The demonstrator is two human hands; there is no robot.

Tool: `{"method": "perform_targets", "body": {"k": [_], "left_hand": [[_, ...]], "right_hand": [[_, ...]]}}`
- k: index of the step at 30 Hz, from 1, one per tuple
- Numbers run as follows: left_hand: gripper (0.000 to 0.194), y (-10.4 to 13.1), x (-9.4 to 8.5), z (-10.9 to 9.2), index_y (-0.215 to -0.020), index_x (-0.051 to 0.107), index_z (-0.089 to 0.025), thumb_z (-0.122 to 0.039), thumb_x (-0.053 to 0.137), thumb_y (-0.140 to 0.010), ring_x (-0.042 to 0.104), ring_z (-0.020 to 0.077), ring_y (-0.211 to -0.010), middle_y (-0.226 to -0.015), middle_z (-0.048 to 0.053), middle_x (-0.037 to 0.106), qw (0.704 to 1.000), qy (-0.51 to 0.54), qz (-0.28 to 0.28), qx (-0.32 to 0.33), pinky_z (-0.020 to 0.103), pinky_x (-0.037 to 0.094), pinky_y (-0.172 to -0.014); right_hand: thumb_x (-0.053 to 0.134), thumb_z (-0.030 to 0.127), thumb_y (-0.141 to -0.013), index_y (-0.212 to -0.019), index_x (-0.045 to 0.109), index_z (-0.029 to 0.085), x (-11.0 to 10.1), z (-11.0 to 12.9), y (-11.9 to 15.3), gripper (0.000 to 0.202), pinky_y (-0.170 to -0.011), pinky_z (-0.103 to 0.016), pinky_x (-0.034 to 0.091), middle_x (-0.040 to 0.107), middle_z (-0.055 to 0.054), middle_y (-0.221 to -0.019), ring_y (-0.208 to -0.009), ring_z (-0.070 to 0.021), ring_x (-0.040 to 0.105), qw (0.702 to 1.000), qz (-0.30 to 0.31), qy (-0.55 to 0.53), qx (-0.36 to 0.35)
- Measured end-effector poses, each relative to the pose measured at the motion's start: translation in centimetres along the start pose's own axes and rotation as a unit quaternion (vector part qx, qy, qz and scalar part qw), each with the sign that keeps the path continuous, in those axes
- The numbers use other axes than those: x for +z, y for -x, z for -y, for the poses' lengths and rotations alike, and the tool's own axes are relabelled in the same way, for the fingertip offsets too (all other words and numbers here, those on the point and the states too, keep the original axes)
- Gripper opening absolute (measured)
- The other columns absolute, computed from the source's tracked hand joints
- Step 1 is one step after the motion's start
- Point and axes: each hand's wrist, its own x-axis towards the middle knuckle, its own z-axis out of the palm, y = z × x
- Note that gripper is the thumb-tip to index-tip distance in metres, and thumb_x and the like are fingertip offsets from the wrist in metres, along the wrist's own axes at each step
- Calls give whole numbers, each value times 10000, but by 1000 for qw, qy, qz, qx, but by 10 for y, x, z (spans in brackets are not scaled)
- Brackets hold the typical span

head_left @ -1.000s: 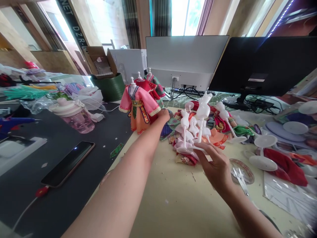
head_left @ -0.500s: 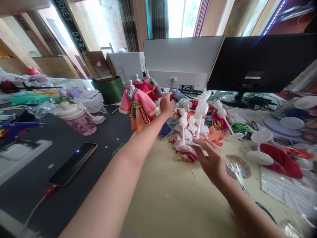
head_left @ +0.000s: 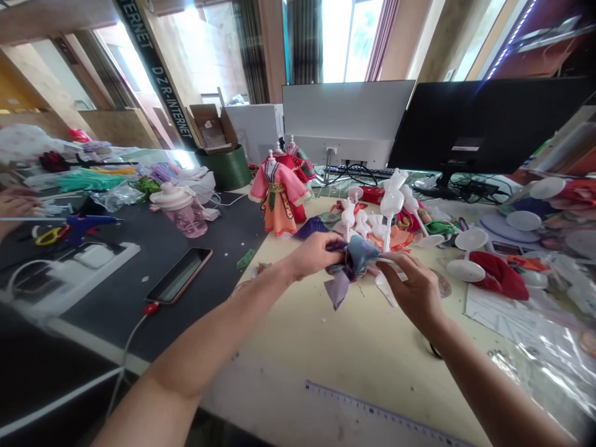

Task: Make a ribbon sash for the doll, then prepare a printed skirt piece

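My left hand (head_left: 316, 253) is closed on a bundle of purple and blue-grey cloth (head_left: 356, 261), whose pointed end hangs down over the table. My right hand (head_left: 412, 279) pinches the thin white base of a mannequin stand (head_left: 391, 198), its fingertips close to the cloth's right side. The small white mannequin of this stand rises upright behind the fingers. More white mannequins (head_left: 347, 214) stand among colourful cloth pieces just behind my hands. A pink and orange doll dress (head_left: 278, 195) is on a stand beyond my left hand.
Left are a pink bottle (head_left: 181, 208), a phone (head_left: 179, 275), a glue gun (head_left: 84, 226) and another person's hand (head_left: 16, 208). Monitors (head_left: 347, 118) stand behind. Right are white stands (head_left: 465, 270), red cloth (head_left: 500, 276) and plastic bags. A ruler (head_left: 372, 410) lies in front.
My left hand has come back toward me with the cloth and now meets my right hand. The camera view has shifted, and another person's hand shows at the far left.
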Motion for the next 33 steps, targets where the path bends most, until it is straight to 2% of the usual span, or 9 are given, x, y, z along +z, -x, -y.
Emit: {"method": "perform_targets", "body": {"k": [5,9,14,17,20,22,27,30,33], "left_hand": [[274,63,2,18,-1034,634,-158,-162,499,-796,617,175,-835,-929,52,666,984,-174,31,21,251,471,-693],[262,93,7,40,-921,646,-167,-102,442,-771,601,216,-851,-945,78,628,885,-464,-5,34,316,451,-748],[205,103,6,46,-852,666,-175,-343,589,-765,572,278,-857,-891,99,603,861,-507,7,34,369,440,-747],[407,98,-1,35,-983,655,-184,-525,571,-778,535,278,-958,-1013,100,606,891,-448,-36,69,384,402,-849],[391,89,-1,28,-923,650,-161,-517,579,-777,532,220,-893,-953,76,621,972,-217,-87,33,325,391,-813],[358,81,5,29,-840,637,-147,-492,560,-787,529,170,-765,-810,47,610,994,-74,-82,-11,280,398,-716],[310,71,21,37,-821,567,-136,-430,465,-826,509,108,-632,-721,18,569,994,43,-93,-38,221,392,-597],[263,68,15,42,-858,539,-145,-396,465,-827,500,96,-582,-692,10,581,991,67,-109,-44,206,377,-555],[267,66,4,48,-861,544,-146,-404,487,-826,437,84,-484,-593,-8,576,991,65,-105,-46,199,310,-480]], "right_hand": [[586,226,-853,-935,636,215,-10,22,13,97,-725,-294,476,684,-33,-847,-800,-174,627,999,24,6,-46],[563,185,-863,-959,617,204,-10,37,22,112,-734,-307,480,680,-52,-887,-826,-184,618,994,56,15,-98],[555,191,-870,-966,610,194,0,52,31,110,-718,-302,484,684,-59,-896,-817,-181,625,990,80,4,-118],[550,210,-876,-962,609,193,6,62,33,106,-710,-301,486,685,-60,-894,-809,-180,629,989,96,-5,-115],[521,205,-888,-954,607,200,14,73,33,109,-714,-299,485,687,-60,-893,-802,-173,629,987,107,-15,-115],[501,202,-896,-950,606,202,21,81,33,118,-721,-298,485,690,-61,-897,-796,-168,628,985,117,-21,-123],[461,255,-919,-991,597,186,31,93,31,169,-764,-312,489,691,-81,-947,-855,-176,634,979,145,-23,-145],[480,394,-906,-1102,565,179,29,87,24,303,-788,-312,491,686,-82,-975,-878,-177,631,980,156,-6,-127],[418,382,-929,-1094,574,156,30,67,6,321,-776,-322,490,678,-99,-963,-879,-189,626,986,151,49,-55]]}}
